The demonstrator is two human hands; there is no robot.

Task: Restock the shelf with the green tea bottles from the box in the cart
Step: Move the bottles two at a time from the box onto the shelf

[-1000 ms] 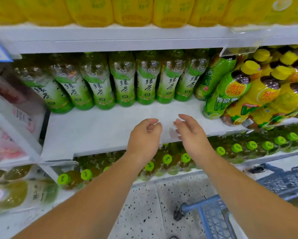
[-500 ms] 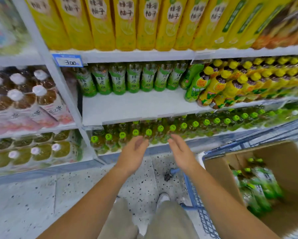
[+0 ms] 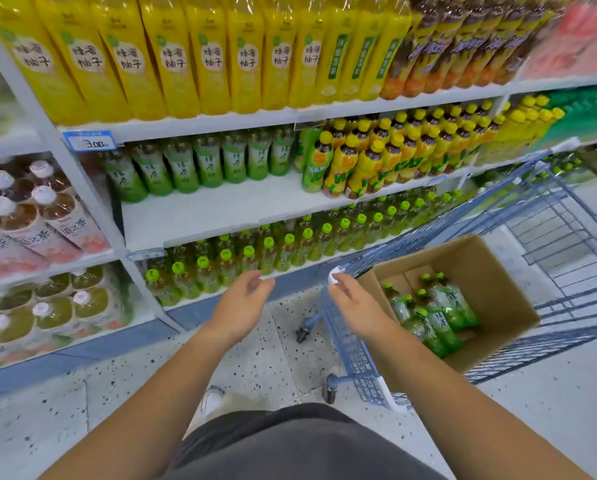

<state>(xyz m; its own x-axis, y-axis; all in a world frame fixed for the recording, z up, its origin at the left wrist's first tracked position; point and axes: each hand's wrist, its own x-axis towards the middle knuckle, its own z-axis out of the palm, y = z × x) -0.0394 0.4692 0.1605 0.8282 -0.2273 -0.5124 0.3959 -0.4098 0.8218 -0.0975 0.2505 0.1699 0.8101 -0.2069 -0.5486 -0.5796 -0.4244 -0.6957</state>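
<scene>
Left hand (image 3: 241,303) and right hand (image 3: 356,306) hover just left of the box (image 3: 480,268) — grip loose on both, holding nothing. Bottles (image 3: 442,306) lie inside the box, in the cart (image 3: 344,341).

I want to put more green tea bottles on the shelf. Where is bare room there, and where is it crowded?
The middle shelf is bare across its front, bordered by the green tea bottles at the back and the yellow-capped bottles on the right. The shelf below is packed to its edge with green-capped bottles.

Tall yellow bottles (image 3: 172,64) up top, yellow-capped bottles (image 3: 394,157) mid-right, blue price tag (image 3: 88,142), speckled floor (image 3: 273,358)
</scene>
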